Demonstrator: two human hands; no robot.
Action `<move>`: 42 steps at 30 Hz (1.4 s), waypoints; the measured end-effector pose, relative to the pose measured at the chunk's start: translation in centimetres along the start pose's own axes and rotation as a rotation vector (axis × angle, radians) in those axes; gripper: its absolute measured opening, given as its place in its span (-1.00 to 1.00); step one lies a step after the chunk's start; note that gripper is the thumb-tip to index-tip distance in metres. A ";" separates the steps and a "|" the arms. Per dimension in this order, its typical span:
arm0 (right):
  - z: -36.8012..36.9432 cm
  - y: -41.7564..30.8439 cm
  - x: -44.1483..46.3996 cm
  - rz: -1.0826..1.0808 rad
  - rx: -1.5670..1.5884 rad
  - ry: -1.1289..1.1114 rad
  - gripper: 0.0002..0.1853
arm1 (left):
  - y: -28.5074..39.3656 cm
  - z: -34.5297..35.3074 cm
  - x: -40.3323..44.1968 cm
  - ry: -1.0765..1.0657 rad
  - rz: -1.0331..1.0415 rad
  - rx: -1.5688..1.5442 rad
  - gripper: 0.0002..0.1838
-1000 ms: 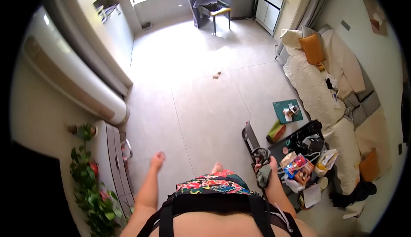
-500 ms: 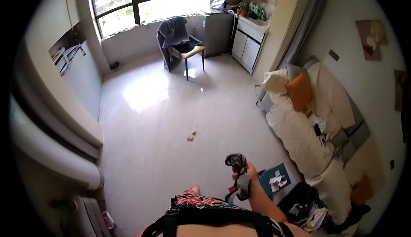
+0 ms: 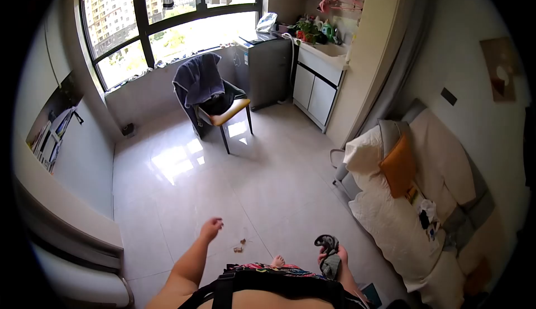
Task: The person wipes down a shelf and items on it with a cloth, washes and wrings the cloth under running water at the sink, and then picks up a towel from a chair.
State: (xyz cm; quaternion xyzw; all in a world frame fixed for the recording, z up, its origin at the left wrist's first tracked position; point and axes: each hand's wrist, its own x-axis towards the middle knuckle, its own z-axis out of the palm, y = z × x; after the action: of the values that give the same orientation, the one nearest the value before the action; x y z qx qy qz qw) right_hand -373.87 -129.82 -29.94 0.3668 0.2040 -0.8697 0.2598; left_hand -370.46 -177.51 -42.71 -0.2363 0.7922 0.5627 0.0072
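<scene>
My right hand is closed around a bunched grey and black cloth, low at the right of centre. A dark loop of the cloth stands up above the fingers; its exact kind is not clear. On the other side, my left hand is stretched out over the floor with its fingers loosely apart and nothing visible in it. Some small brown bits lie on the tiles just right of and below that hand, apart from it. My bare foot shows beside them.
Ahead stands a chair draped with a dark towel. Behind it are a grey washing machine and a sink cabinet. A sofa with a cream cover and orange cushion runs along the right. Shiny tiled floor lies between.
My left arm has come into view, reaching forward over the floor. My right hand still grips the cloth and sits lower and farther right. The camera view has tilted up.
</scene>
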 end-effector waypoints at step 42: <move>85.9 -66.4 74.1 -0.234 -0.004 -0.385 -0.70 | 35.0 17.8 103.3 0.078 -0.664 -0.347 -0.73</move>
State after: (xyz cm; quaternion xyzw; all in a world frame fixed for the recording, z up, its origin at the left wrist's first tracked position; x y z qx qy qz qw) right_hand -503.68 -147.13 -18.56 0.1672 0.1934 -0.9475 0.1919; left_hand -480.13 -190.52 -46.74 -0.4991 0.5651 0.6460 0.1192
